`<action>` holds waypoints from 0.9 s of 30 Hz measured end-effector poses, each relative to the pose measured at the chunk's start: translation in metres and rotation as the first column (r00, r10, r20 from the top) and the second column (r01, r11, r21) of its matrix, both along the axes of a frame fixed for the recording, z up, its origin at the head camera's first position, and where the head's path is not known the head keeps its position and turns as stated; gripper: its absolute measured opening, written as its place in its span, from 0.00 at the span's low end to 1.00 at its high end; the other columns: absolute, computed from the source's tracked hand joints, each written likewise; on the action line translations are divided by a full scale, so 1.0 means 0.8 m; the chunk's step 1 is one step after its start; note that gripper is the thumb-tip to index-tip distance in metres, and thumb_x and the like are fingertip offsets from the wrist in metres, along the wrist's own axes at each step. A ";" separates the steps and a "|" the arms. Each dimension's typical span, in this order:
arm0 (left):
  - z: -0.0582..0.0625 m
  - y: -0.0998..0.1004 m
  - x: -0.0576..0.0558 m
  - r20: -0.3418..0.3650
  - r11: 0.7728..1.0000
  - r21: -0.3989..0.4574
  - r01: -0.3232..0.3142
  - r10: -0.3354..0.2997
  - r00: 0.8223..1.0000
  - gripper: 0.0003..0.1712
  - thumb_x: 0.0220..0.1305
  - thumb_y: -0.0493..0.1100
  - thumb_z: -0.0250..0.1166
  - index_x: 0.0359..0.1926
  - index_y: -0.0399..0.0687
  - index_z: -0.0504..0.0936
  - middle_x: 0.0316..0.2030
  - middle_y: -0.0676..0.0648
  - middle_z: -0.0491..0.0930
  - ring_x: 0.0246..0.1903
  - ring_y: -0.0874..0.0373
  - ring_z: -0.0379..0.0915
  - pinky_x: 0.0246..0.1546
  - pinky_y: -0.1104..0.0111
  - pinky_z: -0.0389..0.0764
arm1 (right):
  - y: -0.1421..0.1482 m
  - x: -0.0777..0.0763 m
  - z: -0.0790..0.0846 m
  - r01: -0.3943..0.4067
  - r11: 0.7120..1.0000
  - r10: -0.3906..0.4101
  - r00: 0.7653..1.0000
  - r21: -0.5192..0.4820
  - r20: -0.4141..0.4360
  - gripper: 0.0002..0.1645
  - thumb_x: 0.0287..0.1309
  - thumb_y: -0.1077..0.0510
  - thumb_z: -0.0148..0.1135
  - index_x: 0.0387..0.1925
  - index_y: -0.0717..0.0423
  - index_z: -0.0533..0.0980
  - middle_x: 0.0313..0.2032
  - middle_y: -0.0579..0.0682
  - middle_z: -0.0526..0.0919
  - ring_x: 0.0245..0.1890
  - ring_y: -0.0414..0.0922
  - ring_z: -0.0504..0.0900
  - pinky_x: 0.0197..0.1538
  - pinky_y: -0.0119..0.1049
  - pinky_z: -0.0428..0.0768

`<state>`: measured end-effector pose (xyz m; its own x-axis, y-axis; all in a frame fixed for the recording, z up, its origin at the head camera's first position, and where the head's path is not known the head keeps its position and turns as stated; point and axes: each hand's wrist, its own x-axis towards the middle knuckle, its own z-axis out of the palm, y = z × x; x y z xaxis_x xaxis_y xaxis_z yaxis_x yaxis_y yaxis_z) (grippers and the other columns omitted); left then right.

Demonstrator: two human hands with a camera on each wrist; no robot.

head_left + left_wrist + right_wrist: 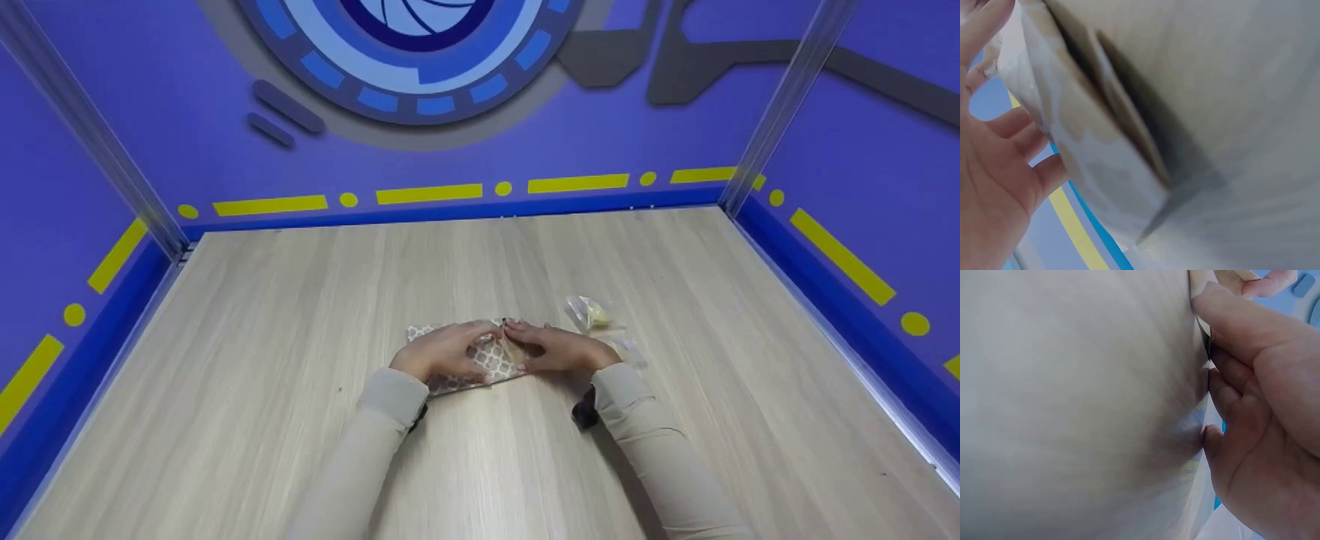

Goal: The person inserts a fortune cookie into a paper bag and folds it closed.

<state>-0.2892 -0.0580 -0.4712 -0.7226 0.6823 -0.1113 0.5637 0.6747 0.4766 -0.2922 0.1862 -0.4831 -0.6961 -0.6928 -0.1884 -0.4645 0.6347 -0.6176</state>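
Note:
A white paper packet (493, 361) with a tan lattice print lies on the table between both hands. Its right end shows a brown inner fold (514, 351). My left hand (444, 349) arches over the left part, thumb on the near side and fingers on the far side. In the left wrist view, the packet's folded edge (1095, 129) stands slightly apart in layers beside the left hand (994, 185). My right hand (562, 349) holds the right end, its thumb near and its fingers far. The right wrist view shows the right hand's fingers (1227, 391) bent against the paper's edge.
A clear plastic bag (581, 313) with something yellow in it lies beyond the right hand. Another piece of clear plastic (631, 351) is beside the right wrist. Blue panels (450, 165) border the wooden table (300, 315) at the back and sides.

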 end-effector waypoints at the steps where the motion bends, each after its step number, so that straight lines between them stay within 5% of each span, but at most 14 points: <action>1: 0.000 0.000 0.000 -0.004 1.000 0.003 0.002 -0.002 1.000 0.40 0.52 0.52 0.73 0.66 0.58 0.67 0.66 0.51 0.69 0.65 0.52 0.65 0.64 0.57 0.66 | 0.000 0.000 0.000 0.001 1.000 -0.001 1.000 0.002 -0.002 0.40 0.64 0.57 0.58 0.72 0.60 0.53 0.75 0.56 0.49 0.75 0.55 0.46 0.73 0.56 0.41; 12: -0.001 -0.002 -0.001 -0.029 1.000 0.000 0.000 0.000 1.000 0.45 0.49 0.57 0.74 0.67 0.57 0.66 0.66 0.49 0.68 0.65 0.51 0.64 0.64 0.57 0.67 | 0.002 0.000 0.004 -0.001 1.000 0.001 1.000 0.005 0.000 0.40 0.65 0.55 0.58 0.72 0.60 0.54 0.74 0.56 0.50 0.74 0.55 0.47 0.72 0.59 0.43; 27: 0.000 -0.002 -0.001 -0.014 1.000 0.021 -0.016 0.016 1.000 0.40 0.50 0.55 0.74 0.63 0.56 0.67 0.63 0.47 0.70 0.63 0.49 0.67 0.62 0.55 0.69 | -0.004 0.001 0.013 -0.005 0.998 0.012 0.995 0.070 -0.095 0.38 0.64 0.55 0.60 0.70 0.60 0.58 0.72 0.59 0.56 0.71 0.58 0.57 0.70 0.51 0.58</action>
